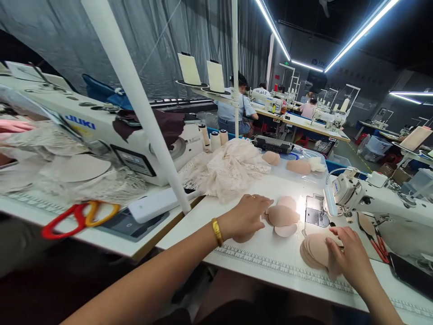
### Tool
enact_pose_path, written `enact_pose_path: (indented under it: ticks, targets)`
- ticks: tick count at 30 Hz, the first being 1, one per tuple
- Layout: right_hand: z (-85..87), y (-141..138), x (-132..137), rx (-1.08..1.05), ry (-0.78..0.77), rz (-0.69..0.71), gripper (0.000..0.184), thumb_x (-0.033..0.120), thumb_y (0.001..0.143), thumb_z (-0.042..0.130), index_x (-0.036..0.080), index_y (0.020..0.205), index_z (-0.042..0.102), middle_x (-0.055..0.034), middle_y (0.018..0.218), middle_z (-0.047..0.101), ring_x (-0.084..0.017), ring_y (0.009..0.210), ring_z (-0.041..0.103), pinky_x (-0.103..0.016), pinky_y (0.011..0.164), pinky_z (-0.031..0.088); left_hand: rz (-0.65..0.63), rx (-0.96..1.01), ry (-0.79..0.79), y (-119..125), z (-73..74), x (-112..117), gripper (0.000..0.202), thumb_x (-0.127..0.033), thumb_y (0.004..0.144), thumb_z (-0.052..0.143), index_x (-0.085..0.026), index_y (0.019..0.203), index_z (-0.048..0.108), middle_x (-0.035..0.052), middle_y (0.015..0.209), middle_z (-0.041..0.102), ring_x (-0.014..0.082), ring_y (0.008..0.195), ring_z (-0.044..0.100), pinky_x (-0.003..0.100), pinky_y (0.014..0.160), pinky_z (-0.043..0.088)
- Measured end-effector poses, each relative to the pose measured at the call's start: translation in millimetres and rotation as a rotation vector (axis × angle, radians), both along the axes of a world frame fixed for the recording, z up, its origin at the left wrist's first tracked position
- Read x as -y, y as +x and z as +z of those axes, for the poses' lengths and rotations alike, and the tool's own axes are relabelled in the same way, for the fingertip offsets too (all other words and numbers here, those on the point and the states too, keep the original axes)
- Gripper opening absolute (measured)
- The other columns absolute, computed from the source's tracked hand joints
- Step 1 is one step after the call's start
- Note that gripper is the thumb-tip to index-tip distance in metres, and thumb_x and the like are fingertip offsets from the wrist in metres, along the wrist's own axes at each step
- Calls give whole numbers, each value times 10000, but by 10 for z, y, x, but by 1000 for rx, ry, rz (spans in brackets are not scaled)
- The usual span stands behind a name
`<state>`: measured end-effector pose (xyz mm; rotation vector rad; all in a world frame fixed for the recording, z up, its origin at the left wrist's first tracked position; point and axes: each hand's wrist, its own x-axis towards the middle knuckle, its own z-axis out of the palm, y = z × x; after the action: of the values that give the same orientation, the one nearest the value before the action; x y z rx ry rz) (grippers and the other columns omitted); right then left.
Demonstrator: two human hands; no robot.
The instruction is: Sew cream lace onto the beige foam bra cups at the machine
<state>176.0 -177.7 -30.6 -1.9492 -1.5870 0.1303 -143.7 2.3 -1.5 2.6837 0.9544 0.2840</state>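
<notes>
My left hand (246,217), with a gold bracelet at its wrist, reaches over the white table with fingers stretched out. Its fingertips come close to a few overlapping beige oval fabric pieces (283,215), and another beige piece (244,238) shows partly beneath the palm. At the right, my right hand (350,250) is closed at the edge of a fanned stack of beige oval pieces (314,250), thumb on top and fingers curled around the side. How many pieces it grips is hidden. The lit needle plate (316,210) of a sewing machine (348,194) lies beyond the stack.
Cream lace (233,167) is heaped behind my left hand. Red-handled scissors (380,246) and a black phone (411,273) lie far right. Red-and-yellow scissors (81,219) overhang the left table's edge beside a white pole (135,99). Co-workers (235,108) sit at machines farther back.
</notes>
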Motion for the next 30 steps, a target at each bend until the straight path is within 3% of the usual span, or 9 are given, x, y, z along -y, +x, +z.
enact_pose_path:
  ticks: [2, 5, 8, 11, 15, 19, 23, 27, 30]
  targets:
    - [38, -152, -113, 45, 24, 80, 329, 446, 958, 514, 244, 1117, 719, -129, 1127, 747, -340, 1087, 672, -478, 927, 512, -9, -93, 19, 145, -17, -79, 312, -225, 783, 713, -210, 1094, 735, 130, 1175, 751, 345, 1147, 660, 469, 1033, 433]
    - [146, -403, -390, 57, -137, 208, 246, 288, 980, 526, 267, 1117, 729, -93, 1090, 758, -286, 1012, 693, -388, 828, 509, 19, -141, 47, 230, -66, -188, 124, -206, 827, 652, -178, 898, 751, 137, 996, 753, 322, 950, 691, 435, 894, 460]
    - [169, -530, -780, 80, -188, 245, 195, 167, 920, 601, 257, 1024, 739, -75, 1018, 748, -269, 955, 679, -348, 786, 476, 28, -159, 62, 234, -99, -244, 134, -226, 857, 633, -178, 819, 752, 122, 932, 742, 291, 838, 683, 401, 793, 456]
    - [90, -542, -1122, 86, -211, 285, 191, 34, 767, 675, 221, 795, 699, -51, 868, 711, -245, 880, 656, -305, 747, 438, 26, -166, 87, 241, -119, -237, 180, -223, 884, 609, -188, 769, 743, 99, 857, 729, 262, 769, 665, 387, 756, 441]
    - [16, -509, -1284, 59, -230, 317, 238, -14, 706, 665, 213, 669, 606, -9, 748, 640, -188, 735, 586, -273, 661, 363, 1, -170, 146, 296, -154, -209, 205, -140, 876, 581, -175, 742, 732, 130, 841, 716, 293, 786, 661, 418, 785, 420]
    - [73, -481, -1193, -3, -251, 298, 224, 24, 730, 643, 223, 673, 560, 15, 680, 605, -162, 652, 535, -265, 608, 319, -9, -171, 194, 323, -139, -228, 254, -151, 912, 570, -162, 703, 714, 147, 820, 706, 293, 759, 649, 444, 804, 401]
    - [180, -506, -954, -86, -233, 267, 128, 177, 842, 611, 242, 742, 566, 15, 719, 628, -174, 671, 562, -265, 606, 357, 3, -154, 257, 198, 60, -203, 219, -108, 903, 563, -151, 769, 731, 161, 854, 712, 304, 812, 655, 471, 847, 390]
    - [246, -534, -521, -178, -184, 264, 147, 322, 904, 572, 253, 774, 583, 5, 755, 651, -201, 729, 597, -290, 653, 420, 70, -78, 349, -139, 317, -71, 257, -96, 940, 513, -164, 809, 723, 126, 871, 716, 276, 832, 659, 463, 886, 384]
    - [246, -424, -126, -255, -143, 247, 133, 339, 904, 573, 253, 821, 633, -4, 766, 665, -213, 737, 600, -306, 682, 441, 139, -11, 405, -472, 310, 16, 252, -119, 948, 520, -177, 804, 719, 91, 844, 717, 260, 814, 670, 440, 881, 395]
